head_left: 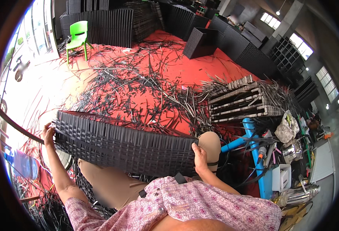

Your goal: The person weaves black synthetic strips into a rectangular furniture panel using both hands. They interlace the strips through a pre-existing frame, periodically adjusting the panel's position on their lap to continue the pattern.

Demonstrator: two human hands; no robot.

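Note:
A long black woven wicker panel (pixel 127 144) lies across my lap, its weave facing me. At its left end my left hand (pixel 48 134) has its fingers bent round the edge, near a small whitish bit. My right hand (pixel 201 157) grips the right end, thumb on the near face and the other fingers partly hidden. The panel's far side is mostly out of sight. Beyond it, loose black strips (pixel 138 82) are scattered thickly over the red floor covering (pixel 192 71).
To the right are a stack of wicker frames (pixel 237 102) with loose strip ends, a blue bench (pixel 265 179) and a white plastic container (pixel 281 178). A clear bluish jug (pixel 25 166) is at left. Farther off stand a green chair (pixel 77 36) and stacked dark woven panels (pixel 100 27).

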